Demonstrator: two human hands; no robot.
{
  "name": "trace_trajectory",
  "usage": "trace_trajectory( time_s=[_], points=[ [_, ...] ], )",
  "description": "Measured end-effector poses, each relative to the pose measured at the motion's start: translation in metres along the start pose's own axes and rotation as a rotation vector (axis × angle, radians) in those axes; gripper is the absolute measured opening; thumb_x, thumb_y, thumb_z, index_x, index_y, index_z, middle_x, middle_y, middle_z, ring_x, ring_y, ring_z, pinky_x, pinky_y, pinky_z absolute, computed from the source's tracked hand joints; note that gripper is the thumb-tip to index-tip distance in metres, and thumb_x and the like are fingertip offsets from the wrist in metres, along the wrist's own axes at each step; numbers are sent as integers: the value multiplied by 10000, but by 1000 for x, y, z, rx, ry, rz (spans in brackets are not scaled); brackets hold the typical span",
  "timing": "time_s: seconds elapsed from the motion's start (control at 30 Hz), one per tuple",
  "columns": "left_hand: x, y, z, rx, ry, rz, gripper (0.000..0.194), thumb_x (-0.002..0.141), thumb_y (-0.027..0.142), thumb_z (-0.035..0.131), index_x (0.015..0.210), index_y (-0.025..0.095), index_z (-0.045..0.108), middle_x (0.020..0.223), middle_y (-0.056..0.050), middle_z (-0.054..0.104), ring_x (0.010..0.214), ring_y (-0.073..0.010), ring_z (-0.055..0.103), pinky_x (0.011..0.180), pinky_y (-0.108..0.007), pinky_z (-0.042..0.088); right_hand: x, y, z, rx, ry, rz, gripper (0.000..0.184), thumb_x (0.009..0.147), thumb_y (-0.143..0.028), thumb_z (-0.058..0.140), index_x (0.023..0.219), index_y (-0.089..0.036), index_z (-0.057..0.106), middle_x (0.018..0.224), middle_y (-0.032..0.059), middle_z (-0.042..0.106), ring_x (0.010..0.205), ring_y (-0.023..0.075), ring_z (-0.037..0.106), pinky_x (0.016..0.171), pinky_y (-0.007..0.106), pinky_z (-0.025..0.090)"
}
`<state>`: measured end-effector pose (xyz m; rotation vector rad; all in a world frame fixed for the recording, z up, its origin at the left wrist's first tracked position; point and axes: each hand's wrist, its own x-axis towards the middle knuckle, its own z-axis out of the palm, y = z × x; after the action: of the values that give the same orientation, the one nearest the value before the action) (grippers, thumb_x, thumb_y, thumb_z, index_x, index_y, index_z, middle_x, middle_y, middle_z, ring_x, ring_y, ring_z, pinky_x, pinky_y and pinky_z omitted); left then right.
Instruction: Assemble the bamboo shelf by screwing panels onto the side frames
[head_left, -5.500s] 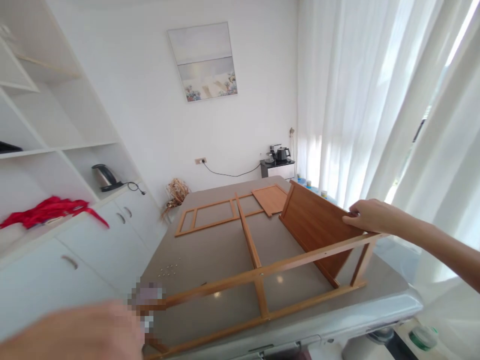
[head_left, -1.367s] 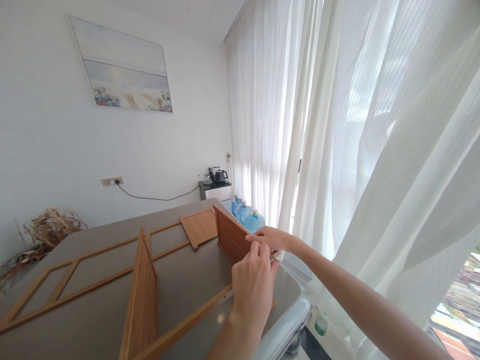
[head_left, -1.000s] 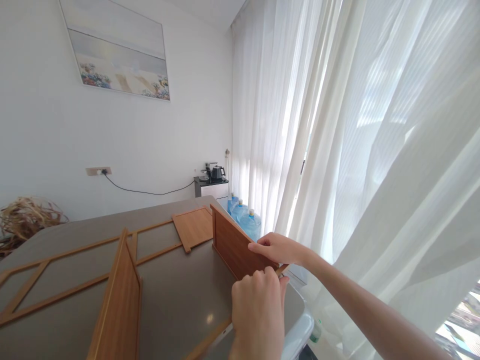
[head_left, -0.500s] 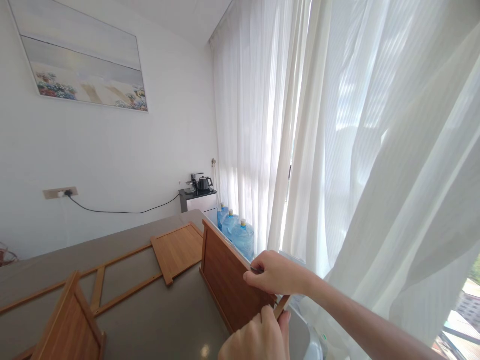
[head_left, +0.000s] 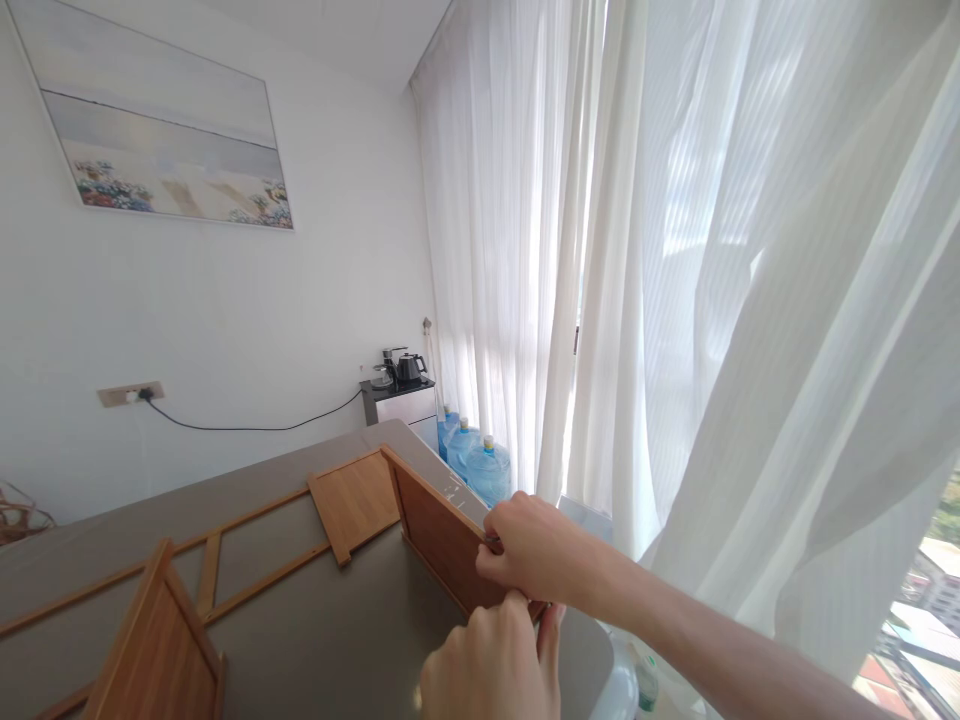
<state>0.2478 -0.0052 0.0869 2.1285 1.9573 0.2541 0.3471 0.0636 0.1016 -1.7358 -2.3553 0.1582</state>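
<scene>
A brown wooden panel (head_left: 431, 525) with a raised frame stands on its long edge on the table. My left hand (head_left: 487, 660) is closed around its near end, thumb on the right side; the fingertips are hidden. Just above it, my right hand (head_left: 532, 545) is closed at the panel's top edge. A small dark metal piece (head_left: 493, 541) shows between its thumb and fingers, too little of it visible to name. Beyond the panel lies a flat wooden frame (head_left: 212, 570) with a solid wooden board (head_left: 358, 500) at its end.
Another wooden panel (head_left: 161, 650) stands upright at the left on the grey-brown table (head_left: 315, 640). Past the table's right edge are several blue water bottles (head_left: 487, 470) and white curtains (head_left: 517, 250). A black kettle (head_left: 409, 367) sits on a cabinet (head_left: 401, 405) in the corner.
Both hands and the held panel have shifted a little left, and the panel leans differently. A wooden strip seen by my left thumb before is now mostly covered. The view has turned slightly.
</scene>
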Motion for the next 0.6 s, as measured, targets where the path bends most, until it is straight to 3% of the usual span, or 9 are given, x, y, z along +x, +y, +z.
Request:
trace_trajectory(
  time_s=[0.17, 0.4, 0.5, 0.6],
  points=[
    [-6, 2, -8, 37, 6, 7, 321, 1034, 373, 471, 1047, 276, 777, 966, -128, 794, 950, -342, 763, 776, -402, 543, 0, 4, -2, 20, -39, -3, 273, 850, -292, 552, 606, -193, 621, 548, -6, 512, 475, 110, 339, 458, 277, 224],
    [-10, -4, -3, -26, 116, 110, 303, 1030, 380, 482, 991, 221, 738, 927, -106, 779, 902, -338, 761, 718, -402, 545, -1, 14, -10, 137, -125, -1, 343, 910, -442, 607, 663, -213, 671, 615, 22, 627, 575, 157, 539, 533, 280, 317],
    [-12, -6, 2, -31, 201, 101, 260, 1009, 365, 544, 1130, 184, 687, 1069, -108, 752, 978, -308, 744, 729, -367, 558, -2, 19, -9, 195, -119, -5, 416, 936, -523, 606, 662, -217, 670, 666, 30, 670, 619, 165, 580, 554, 279, 357],
    [-14, -8, 7, -1, 312, 137, 346, 1001, 357, 567, 1279, 157, 617, 1251, -132, 686, 1099, -284, 694, 757, -338, 572, -4, 25, -7, 236, -98, -19, 444, 975, -537, 579, 695, -203, 666, 702, 22, 677, 648, 148, 590, 591, 269, 408]
  ],
)
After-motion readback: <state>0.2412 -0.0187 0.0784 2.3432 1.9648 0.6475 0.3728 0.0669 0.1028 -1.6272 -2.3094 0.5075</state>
